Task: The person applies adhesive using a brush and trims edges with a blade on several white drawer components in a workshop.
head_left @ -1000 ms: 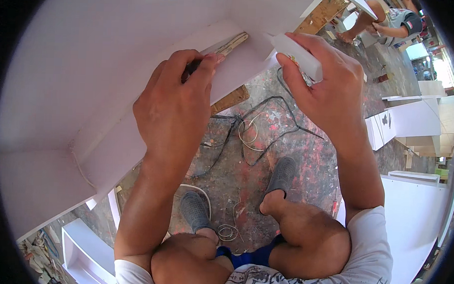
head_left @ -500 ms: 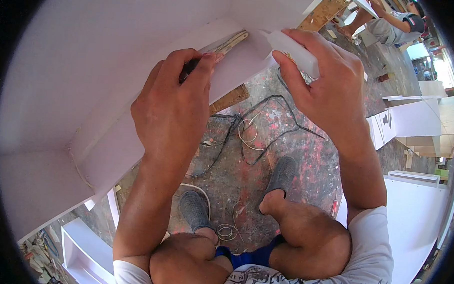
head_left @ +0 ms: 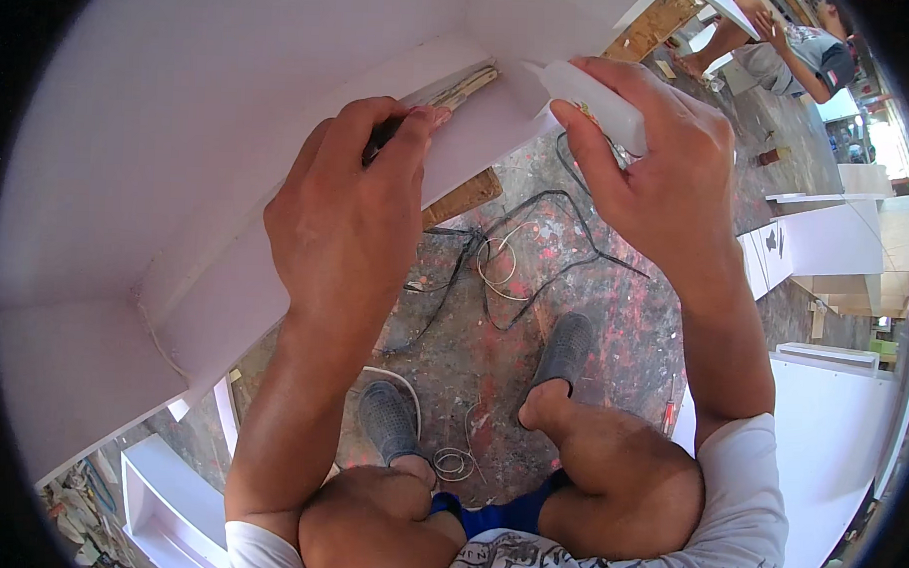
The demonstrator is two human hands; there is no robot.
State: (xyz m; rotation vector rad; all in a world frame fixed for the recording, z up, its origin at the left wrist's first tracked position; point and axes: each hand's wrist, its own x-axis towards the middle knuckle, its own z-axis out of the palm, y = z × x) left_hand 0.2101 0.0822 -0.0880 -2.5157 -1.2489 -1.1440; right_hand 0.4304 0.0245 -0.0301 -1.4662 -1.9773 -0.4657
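Observation:
A slim stick-like tool (head_left: pixel 468 86), dark near the grip and pale toward its tip, is pinched in my left hand (head_left: pixel 347 205). It lies close along the inside corner of a large white box-shaped cabinet (head_left: pixel 230 106); whether it touches the panel I cannot tell. My right hand (head_left: pixel 669 171) is wrapped round a white plastic squeeze bottle (head_left: pixel 603 101) with a small coloured label. The bottle is tilted, its narrow nozzle toward the tool's tip and the cabinet's inner corner.
A wooden block (head_left: pixel 464 199) sits below the cabinet edge. Black cable (head_left: pixel 567 213) and a thin pale cord (head_left: pixel 455 464) lie on the paint-spotted floor near my feet. White panels (head_left: pixel 820 427) stand to the right, a screwdriver (head_left: pixel 669 412) beside them. Another person (head_left: pixel 798 56) sits at the far right.
The bottle and my right hand have shifted very slightly right. My left hand with the tool has hardly moved. The other person's arm and hand have changed position.

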